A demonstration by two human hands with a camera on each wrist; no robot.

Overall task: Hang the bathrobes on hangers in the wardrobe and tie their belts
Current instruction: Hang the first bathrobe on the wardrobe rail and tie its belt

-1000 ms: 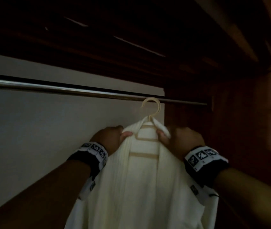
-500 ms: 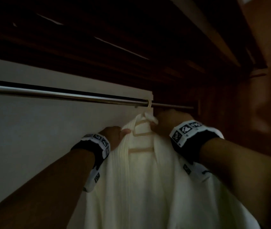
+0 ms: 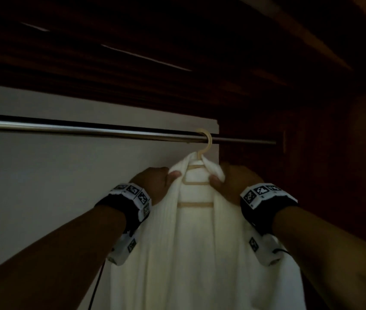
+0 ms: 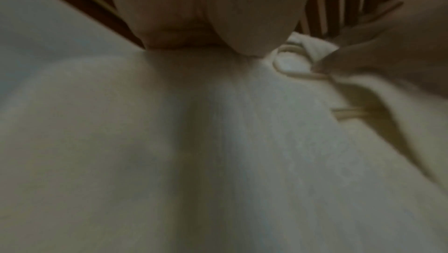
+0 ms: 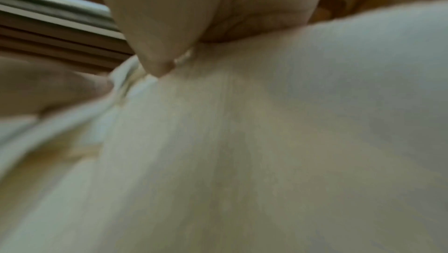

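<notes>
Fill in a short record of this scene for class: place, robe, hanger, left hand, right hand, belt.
place: wardrobe with a metal rail
robe: white robe, open at the front, on the hanger
hanger: hanger, hook over the rail
left hand: left hand grips the robe's left collar
right hand: right hand grips the right collar
belt: not in view

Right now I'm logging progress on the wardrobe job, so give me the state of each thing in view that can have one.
hanger: hooked over the rail, carrying the bathrobe.
bathrobe: draped on the hanger, front hanging open; no belt in view.
rail: fixed across the wardrobe, one hanger on it.
left hand: gripping the robe's collar edge.
right hand: gripping the other collar edge.
</notes>
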